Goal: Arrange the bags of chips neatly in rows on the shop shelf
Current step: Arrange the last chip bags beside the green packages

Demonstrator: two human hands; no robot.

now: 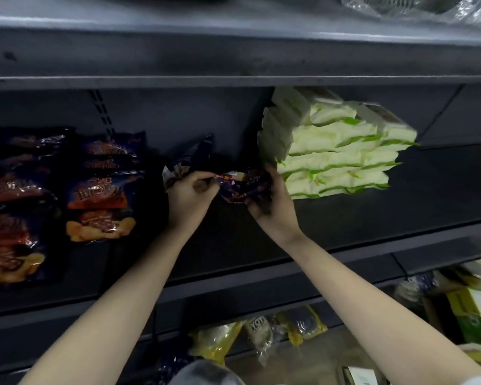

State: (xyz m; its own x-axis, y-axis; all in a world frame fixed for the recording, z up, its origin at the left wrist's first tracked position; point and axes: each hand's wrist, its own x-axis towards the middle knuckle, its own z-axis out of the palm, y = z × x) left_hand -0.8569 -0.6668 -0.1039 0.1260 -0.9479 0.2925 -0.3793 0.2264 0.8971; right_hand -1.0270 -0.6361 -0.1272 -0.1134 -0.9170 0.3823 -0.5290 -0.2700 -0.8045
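At nine o'clock in my view, two rows of dark chip bags (103, 187) lie flat on the shop shelf (345, 226), orange lettering facing up. Toward the centre, the left grip (190, 195) pinches the left end of a crumpled dark blue chip bag (242, 187), thumb and fingers curled onto the foil. A second dark blue bag (190, 157) stands tilted at twelve o'clock from that grip, just behind it; I cannot tell whether they touch. The right grip (272, 207) curls round the crumpled bag's right end, so the bag sits between both grips over the middle of the shelf. At two o'clock from the right grip, a stack of white-and-green bags (336, 151) leans toward the shelf's back wall, just beside the fingers. At five o'clock, below the shelf, lie yellow packets (217, 340) and a green-and-white box (478, 315).
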